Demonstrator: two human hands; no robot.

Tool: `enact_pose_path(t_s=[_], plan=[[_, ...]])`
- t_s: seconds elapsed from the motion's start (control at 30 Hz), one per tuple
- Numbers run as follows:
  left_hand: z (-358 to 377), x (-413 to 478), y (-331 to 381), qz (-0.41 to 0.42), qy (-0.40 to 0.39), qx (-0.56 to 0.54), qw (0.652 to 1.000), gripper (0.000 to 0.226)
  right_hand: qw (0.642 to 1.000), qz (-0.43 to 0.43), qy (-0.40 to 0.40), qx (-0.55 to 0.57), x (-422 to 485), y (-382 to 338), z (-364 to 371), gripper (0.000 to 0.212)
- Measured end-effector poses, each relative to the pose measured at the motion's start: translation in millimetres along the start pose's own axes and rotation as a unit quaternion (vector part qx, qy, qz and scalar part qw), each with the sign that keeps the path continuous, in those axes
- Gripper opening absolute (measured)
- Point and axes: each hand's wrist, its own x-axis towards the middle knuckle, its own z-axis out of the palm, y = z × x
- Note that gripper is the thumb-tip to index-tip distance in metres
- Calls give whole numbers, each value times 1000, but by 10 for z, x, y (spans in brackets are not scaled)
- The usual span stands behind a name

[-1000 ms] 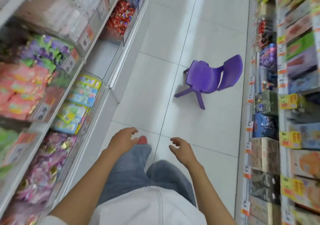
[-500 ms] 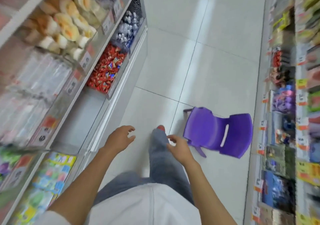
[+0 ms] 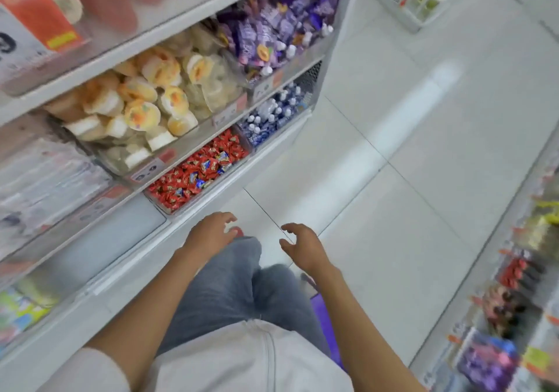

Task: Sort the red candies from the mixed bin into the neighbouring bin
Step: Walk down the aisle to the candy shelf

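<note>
Both hands, left (image 3: 208, 236) and right (image 3: 304, 246), hang loosely curled and hold nothing, near the mixed bin (image 3: 196, 174) (mostly red candies, a few blue).

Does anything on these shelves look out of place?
Yes. In the bin on the lowest shelf, a few blue-wrapped candies lie scattered among the red candies, breaking up an otherwise red pile.

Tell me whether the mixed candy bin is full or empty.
Nearly full: red wrapped candies, a few blue ones among them, cover the bin wall to wall.
</note>
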Motion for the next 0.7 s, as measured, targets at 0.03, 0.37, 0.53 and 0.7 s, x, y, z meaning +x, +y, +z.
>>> enact_pose_path(t_s=[0.03,0.37,0.53,0.7], plan=[[-29,96,41,-14,11,-12,1000,34,1000,-10,-11,-12,156,-31,-106,38],[231,720,61,-203,298,-160,919,41,917,-263,-130,-269,1770,-312,-343,47],[707,1432,-579,-227,362,-69,901,47,851,-413,-79,-314,2876,-257,138,59],[1127,1893,-1430,-195,462,111,858,49,785,-529,15,-322,3714,-21,611,66]])
